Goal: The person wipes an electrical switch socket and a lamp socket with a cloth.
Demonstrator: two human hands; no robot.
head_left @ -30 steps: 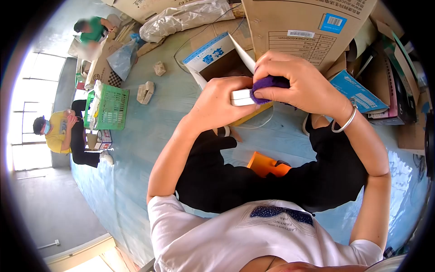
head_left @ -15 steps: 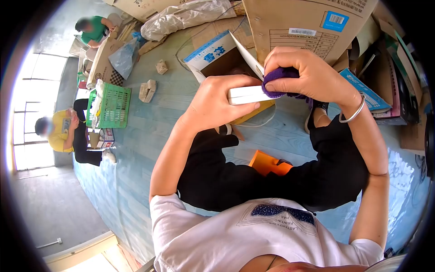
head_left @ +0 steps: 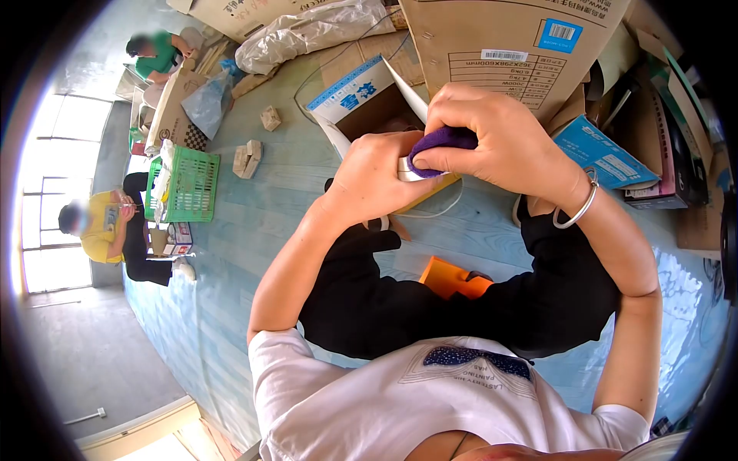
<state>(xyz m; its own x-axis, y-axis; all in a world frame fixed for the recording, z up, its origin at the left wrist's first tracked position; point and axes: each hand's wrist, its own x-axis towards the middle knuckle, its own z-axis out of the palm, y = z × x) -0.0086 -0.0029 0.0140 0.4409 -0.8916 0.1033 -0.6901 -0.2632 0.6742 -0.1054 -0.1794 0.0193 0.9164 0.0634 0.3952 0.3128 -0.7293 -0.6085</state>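
Note:
My left hand [head_left: 377,173] is closed around a small white object [head_left: 409,170], of which only the end shows between the fingers. My right hand [head_left: 480,138] pinches a dark purple cloth [head_left: 444,146] and presses it against that end of the white object. The two hands are close together above an open white and blue box [head_left: 361,100]. Most of the white object is hidden by my left fingers and the cloth.
A large cardboard box [head_left: 507,34] stands ahead, with a blue box [head_left: 607,154] at the right. An orange object [head_left: 453,278] lies between my legs. At the left are a green basket [head_left: 192,184], wooden blocks [head_left: 247,159], a person in yellow [head_left: 100,223] and another in green [head_left: 159,58].
My right hand has moved left with the purple cloth, closer to my left hand. Less of the white object shows now.

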